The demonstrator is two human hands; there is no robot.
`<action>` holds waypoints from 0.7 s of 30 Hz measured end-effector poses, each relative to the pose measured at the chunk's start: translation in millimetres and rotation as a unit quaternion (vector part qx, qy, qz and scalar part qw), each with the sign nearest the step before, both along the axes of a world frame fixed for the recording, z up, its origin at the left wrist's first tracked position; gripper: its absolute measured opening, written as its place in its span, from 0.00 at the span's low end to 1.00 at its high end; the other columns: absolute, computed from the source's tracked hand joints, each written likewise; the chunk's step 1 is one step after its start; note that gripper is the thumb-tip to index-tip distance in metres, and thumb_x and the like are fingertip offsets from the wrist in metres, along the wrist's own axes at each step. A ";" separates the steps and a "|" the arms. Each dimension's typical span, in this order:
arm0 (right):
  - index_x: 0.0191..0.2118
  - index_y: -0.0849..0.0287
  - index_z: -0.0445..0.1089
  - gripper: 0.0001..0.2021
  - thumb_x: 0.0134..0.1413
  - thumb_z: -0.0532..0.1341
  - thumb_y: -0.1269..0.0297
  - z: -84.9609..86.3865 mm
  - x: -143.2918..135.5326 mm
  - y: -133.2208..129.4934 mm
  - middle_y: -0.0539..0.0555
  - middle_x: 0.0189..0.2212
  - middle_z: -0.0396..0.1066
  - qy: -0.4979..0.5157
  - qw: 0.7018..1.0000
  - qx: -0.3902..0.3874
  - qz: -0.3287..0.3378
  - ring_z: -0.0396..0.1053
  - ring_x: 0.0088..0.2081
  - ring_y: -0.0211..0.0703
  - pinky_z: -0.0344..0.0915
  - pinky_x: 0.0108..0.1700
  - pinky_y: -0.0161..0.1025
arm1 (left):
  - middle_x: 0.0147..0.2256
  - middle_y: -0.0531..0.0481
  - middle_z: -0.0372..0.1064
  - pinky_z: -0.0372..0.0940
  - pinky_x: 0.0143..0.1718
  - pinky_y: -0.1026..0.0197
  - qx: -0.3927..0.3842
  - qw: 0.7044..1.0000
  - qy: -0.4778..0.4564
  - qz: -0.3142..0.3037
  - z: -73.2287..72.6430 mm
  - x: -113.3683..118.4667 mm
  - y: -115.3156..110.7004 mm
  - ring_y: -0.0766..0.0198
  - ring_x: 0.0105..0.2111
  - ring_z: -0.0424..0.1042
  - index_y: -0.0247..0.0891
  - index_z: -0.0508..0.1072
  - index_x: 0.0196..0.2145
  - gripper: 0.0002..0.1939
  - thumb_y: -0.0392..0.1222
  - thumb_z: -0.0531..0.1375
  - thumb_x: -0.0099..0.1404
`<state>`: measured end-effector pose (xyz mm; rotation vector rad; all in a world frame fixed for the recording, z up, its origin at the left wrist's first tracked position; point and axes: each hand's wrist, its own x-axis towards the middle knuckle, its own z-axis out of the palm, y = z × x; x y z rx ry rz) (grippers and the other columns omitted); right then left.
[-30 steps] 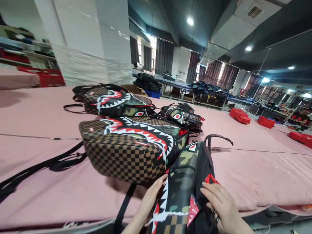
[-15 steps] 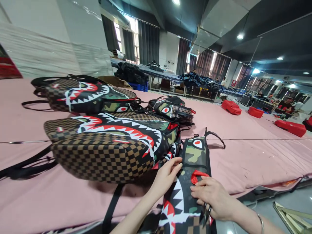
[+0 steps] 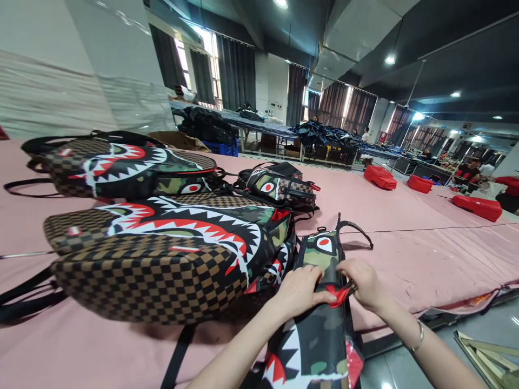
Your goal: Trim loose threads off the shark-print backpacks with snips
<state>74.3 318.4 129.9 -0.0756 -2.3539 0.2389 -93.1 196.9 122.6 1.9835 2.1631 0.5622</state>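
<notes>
Small red-and-white labels, their lettering too small to read, mark a brown-and-black checkered backpack with a shark-mouth print point(image 3: 133, 281), lying on its side on a tabletop covered in pink cloth point(image 3: 413, 259). Just to its right, a long black-and-camouflage bag point(image 3: 320, 321) lies lengthwise at the near edge, its lower end running out of view. A red-and-white eye stares from its far end, jagged white teeth line its left side, and a crumpled tab of red fabric point(image 3: 337, 295) sits mid-length near its right side. The worker's left hand point(image 3: 298, 292) lies across the bag, thumb and fingers apart, thumb against the red fabric. The right hand point(image 3: 363, 283), below a silver bangle point(image 3: 419, 335) on the wrist, curls beside the tab; whether it is clamped on the fabric or on something dark at its fingers, one cannot tell. The checkered backpack crowds the left side; to the right, pink cloth flecked with thread bits stretches toward three red bags point(image 3: 476, 207), while the front edge slants above a glossy grey floor point(image 3: 405, 370)
</notes>
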 end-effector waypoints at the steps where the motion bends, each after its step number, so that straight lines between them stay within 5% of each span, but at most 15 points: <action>1: 0.39 0.61 0.66 0.10 0.53 0.50 0.74 5.0 2.3 7.0 0.56 0.33 0.70 0.032 0.999 0.002 -0.031 0.67 0.34 0.42 0.65 0.35 0.38 | 0.33 0.48 0.67 0.57 0.32 0.60 -0.006 1.000 -0.015 -0.001 -0.7 -3.0 -0.3 0.56 0.33 0.67 0.39 0.66 0.33 0.29 0.69 0.52 0.51; 3: 0.40 0.60 0.66 0.13 0.51 0.49 0.77 14.9 7.4 18.5 0.56 0.33 0.70 0.058 0.996 0.006 -0.074 0.67 0.36 0.42 0.65 0.37 0.39 | 0.31 0.50 0.67 0.56 0.29 0.62 -0.028 0.998 -0.047 -0.015 -0.9 -9.3 -0.8 0.59 0.31 0.67 0.39 0.65 0.32 0.28 0.69 0.53 0.49; 6: 0.44 0.59 0.66 0.15 0.53 0.48 0.76 16.7 8.1 22.4 0.56 0.38 0.71 -0.021 1.000 0.017 0.006 0.66 0.43 0.42 0.64 0.44 0.41 | 0.30 0.51 0.67 0.55 0.26 0.64 -0.053 0.996 -0.056 -0.036 2.6 -12.2 -0.5 0.60 0.29 0.67 0.39 0.65 0.31 0.28 0.68 0.56 0.47; 10: 0.50 0.59 0.62 0.16 0.60 0.46 0.64 -16.1 -7.1 8.0 0.57 0.46 0.69 -0.101 0.986 0.007 0.132 0.63 0.51 0.40 0.57 0.55 0.45 | 0.36 0.46 0.69 0.59 0.32 0.60 -0.051 0.998 -0.008 -0.019 9.8 0.3 -2.8 0.54 0.36 0.69 0.38 0.67 0.35 0.29 0.66 0.57 0.47; 15: 0.41 0.59 0.66 0.14 0.59 0.45 0.65 -52.3 -21.0 -1.2 0.55 0.35 0.73 0.026 0.991 -0.004 0.133 0.69 0.40 0.38 0.60 0.50 0.45 | 0.37 0.39 0.69 0.60 0.37 0.52 -0.090 0.993 0.070 0.040 15.3 22.7 -13.0 0.47 0.38 0.69 0.34 0.68 0.37 0.32 0.68 0.53 0.50; 21: 0.34 0.59 0.66 0.12 0.55 0.46 0.70 -52.4 -11.6 -11.1 0.52 0.26 0.73 0.111 0.987 -0.023 0.114 0.70 0.30 0.38 0.63 0.40 0.43 | 0.33 0.42 0.69 0.59 0.35 0.52 -0.018 0.994 0.103 0.036 11.6 43.9 -29.1 0.49 0.36 0.68 0.35 0.69 0.36 0.29 0.66 0.54 0.51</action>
